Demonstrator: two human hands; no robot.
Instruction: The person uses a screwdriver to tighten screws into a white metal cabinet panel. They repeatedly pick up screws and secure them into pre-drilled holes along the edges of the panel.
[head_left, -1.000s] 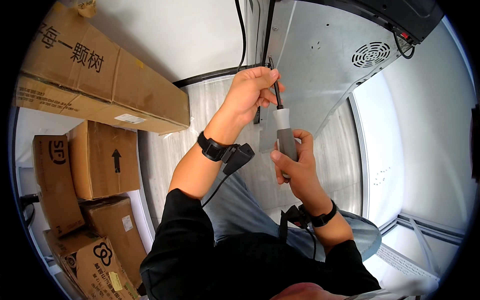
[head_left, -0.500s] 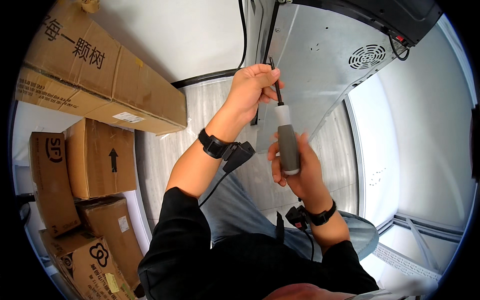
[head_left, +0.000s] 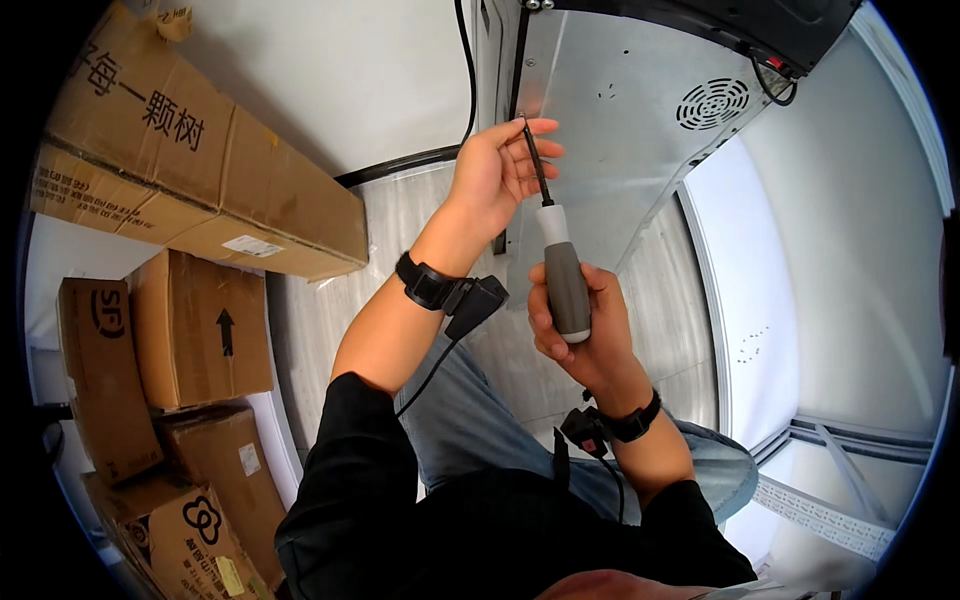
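The right hand (head_left: 585,335) is wrapped tight around the grey handle of the screwdriver (head_left: 562,270), fingers fully curled, thumb along the side. A second ago that handle sat lower and partly hidden in the fist; now it has come up and stands clear, the pale collar and the dark shaft rising out of it towards the top of the view.

The left hand (head_left: 495,180) is up at the tip, fingers loosely curled with the fingertips and thumb pinching the upper end of the shaft (steadying it, by the look of things). It has hardly moved over the last second, so the change is all in the right hand's lift and regrip.

The tool is held in the air between both hands, just in front of the grey metal panel (head_left: 620,120) of a large appliance, close to its left edge and near a dark seam running down it. Whether the tip touches the panel I cannot tell. A round vent grille (head_left: 712,103) sits well to the right on the same sheet.

I judge the bit is being lined up or seated, with driving not yet under way.

Off to the left, stacked cardboard boxes (head_left: 200,180) stand on the floor, well apart from the hands. Both wrists carry black bands with trailing cables.
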